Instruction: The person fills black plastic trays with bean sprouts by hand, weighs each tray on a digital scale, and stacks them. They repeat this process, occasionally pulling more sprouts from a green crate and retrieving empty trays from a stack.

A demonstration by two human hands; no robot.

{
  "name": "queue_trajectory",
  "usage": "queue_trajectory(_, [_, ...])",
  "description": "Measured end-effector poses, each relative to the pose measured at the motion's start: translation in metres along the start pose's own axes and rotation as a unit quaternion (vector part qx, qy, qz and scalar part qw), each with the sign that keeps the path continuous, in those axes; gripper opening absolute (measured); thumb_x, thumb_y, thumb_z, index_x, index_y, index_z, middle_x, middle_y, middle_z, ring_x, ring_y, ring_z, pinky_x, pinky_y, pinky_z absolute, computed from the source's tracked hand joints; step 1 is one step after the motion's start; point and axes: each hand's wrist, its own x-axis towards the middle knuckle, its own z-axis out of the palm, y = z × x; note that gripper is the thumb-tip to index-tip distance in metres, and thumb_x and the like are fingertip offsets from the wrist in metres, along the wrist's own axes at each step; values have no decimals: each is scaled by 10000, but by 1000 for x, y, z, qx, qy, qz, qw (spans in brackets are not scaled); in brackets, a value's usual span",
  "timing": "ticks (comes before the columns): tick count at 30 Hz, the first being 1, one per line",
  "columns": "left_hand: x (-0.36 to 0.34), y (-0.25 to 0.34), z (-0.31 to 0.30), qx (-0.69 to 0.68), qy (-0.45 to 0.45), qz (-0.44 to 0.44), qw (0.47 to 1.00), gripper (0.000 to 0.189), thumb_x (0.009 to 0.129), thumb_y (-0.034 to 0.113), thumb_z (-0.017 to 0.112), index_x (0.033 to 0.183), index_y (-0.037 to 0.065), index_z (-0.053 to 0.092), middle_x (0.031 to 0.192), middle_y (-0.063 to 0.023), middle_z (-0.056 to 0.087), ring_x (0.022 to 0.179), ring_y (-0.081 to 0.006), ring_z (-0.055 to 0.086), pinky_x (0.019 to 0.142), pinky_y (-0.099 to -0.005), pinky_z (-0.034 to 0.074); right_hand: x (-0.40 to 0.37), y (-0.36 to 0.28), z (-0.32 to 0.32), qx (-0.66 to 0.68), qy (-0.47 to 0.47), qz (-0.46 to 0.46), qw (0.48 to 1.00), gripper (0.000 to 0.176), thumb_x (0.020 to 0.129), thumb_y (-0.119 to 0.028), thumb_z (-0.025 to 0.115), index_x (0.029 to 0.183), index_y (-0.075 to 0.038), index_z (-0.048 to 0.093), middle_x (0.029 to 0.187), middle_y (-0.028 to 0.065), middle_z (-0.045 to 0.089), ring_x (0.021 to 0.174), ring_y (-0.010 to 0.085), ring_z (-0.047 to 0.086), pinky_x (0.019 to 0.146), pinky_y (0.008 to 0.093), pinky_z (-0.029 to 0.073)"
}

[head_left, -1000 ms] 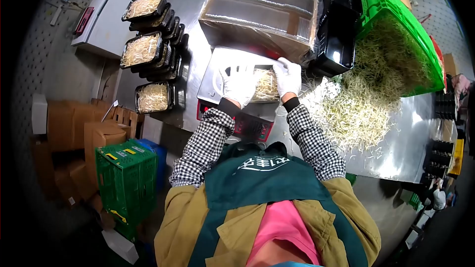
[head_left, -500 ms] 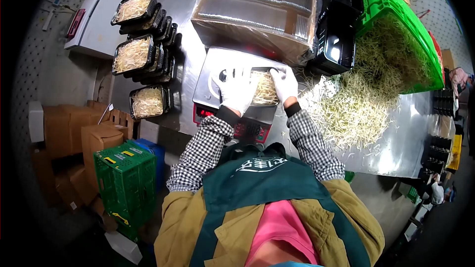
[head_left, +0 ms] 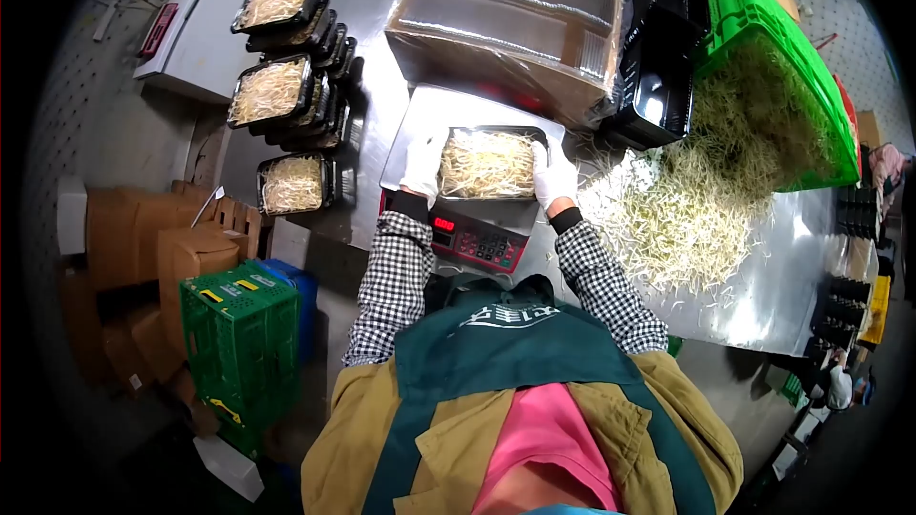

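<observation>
A black plastic tray of bean sprouts [head_left: 489,164] is between my gloved hands, over the metal plate of a digital scale [head_left: 477,240]. My left hand [head_left: 423,167] grips the tray's left end, and my right hand [head_left: 555,176] holds its right end, thumb near the rim. Red digits on the scale's display look like zeros. Whether the tray's underside touches the plate cannot be made out. Loose bean sprouts [head_left: 673,229] lie heaped just right of my right hand.
Stacked filled trays [head_left: 272,93] stand on the left of the steel table [head_left: 367,148]. Behind the scale sits a plastic-wrapped box [head_left: 506,14], beside stacked black trays [head_left: 654,86]. A tipped green crate [head_left: 778,67] spills sprouts at right. Green crates [head_left: 239,334] and cardboard boxes [head_left: 196,253] are lower left.
My left hand has moved from over the sprouts to the tray's left end. The tray shows more fully between both hands, and the display digits have changed.
</observation>
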Motion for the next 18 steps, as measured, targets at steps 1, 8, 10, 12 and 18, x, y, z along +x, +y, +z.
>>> queue_trajectory(1, [5, 1, -2, -28, -15, 17, 999, 239, 930, 181, 668, 1083, -2, 675, 1024, -61, 671, 890, -152, 619, 784, -302, 513, 2, 1, 2, 4, 9, -10, 1000, 470, 980, -486, 459, 1299, -154, 551, 1020, 251, 680, 938, 445, 647, 828, 495, 507])
queue_trajectory(8, [-58, 26, -2, 93, 35, -44, 994, 331, 925, 230, 693, 1124, -15, 593, 976, -62, 639, 868, -131, 607, 767, -281, 526, 0, 9, -21, 40, -46, -18, 998, 467, 991, -426, 491, 1313, -91, 542, 1252, 189, 627, 1143, 379, 601, 969, 420, 470])
queue_trajectory(10, [-91, 18, -15, 69, 4, -143, 987, 390, 921, 191, 690, 1202, -34, 539, 992, -81, 628, 838, -151, 644, 712, -314, 586, -14, 20, -30, 47, -81, -83, 992, 491, 1004, -381, 476, 1357, -41, 481, 1251, 237, 612, 1156, 387, 594, 956, 426, 471])
queue_trajectory(12, [-104, 4, -32, -69, 4, -139, 988, 332, 918, 119, 671, 1183, -33, 540, 1022, -103, 626, 864, -199, 660, 695, -369, 617, -27, 12, -31, 105, -175, -46, 978, 411, 990, -215, 549, 1333, 4, 491, 1175, 173, 628, 1048, 243, 612, 929, 349, 479])
queue_trajectory(18, [-136, 57, -146, 25, 126, -5, 992, 272, 904, 61, 645, 1143, -22, 543, 955, -104, 624, 904, -201, 647, 706, -345, 588, -58, -81, 37, 290, -308, -94, 901, 650, 880, -160, 714, 1425, 9, 403, 1238, 152, 619, 1107, 198, 605, 947, 318, 493])
